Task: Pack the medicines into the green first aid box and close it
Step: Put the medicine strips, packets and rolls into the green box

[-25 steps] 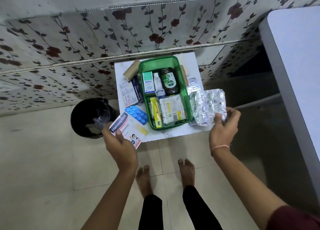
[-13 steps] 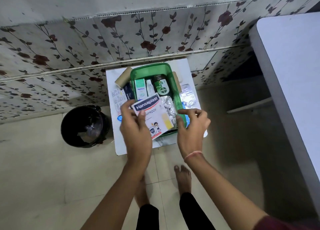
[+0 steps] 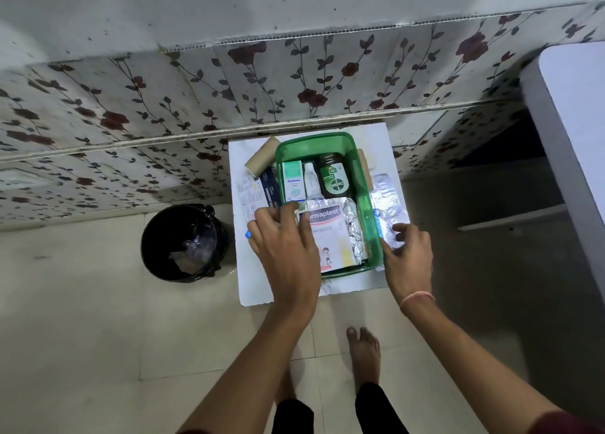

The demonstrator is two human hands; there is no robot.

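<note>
The green first aid box [image 3: 366,201] stands without a lid on a small white table [image 3: 383,145]. Inside it are a Dettol bottle [image 3: 333,178], an Optibex carton [image 3: 293,181], a small white bottle [image 3: 311,178], silver foil strips [image 3: 354,230] and a Hansaplast pack [image 3: 329,237] lying flat on top. My left hand [image 3: 281,240] lies over the box's left wall with spread fingers, thumb on the pack. My right hand [image 3: 407,256] is right of the box, fingertips on a silver blister strip [image 3: 386,197] on the table.
Left of the box lie a cardboard roll [image 3: 262,158], a dressings carton [image 3: 262,194] and a blue blister strip [image 3: 247,235], mostly hidden under my hand. A black bin [image 3: 185,242] stands on the floor at left. A large white table [image 3: 576,122] fills the right.
The silver strips and then the Hansaplast pack went into the box. My left hand let the pack go. My right hand moved from above the box to the strip on its right.
</note>
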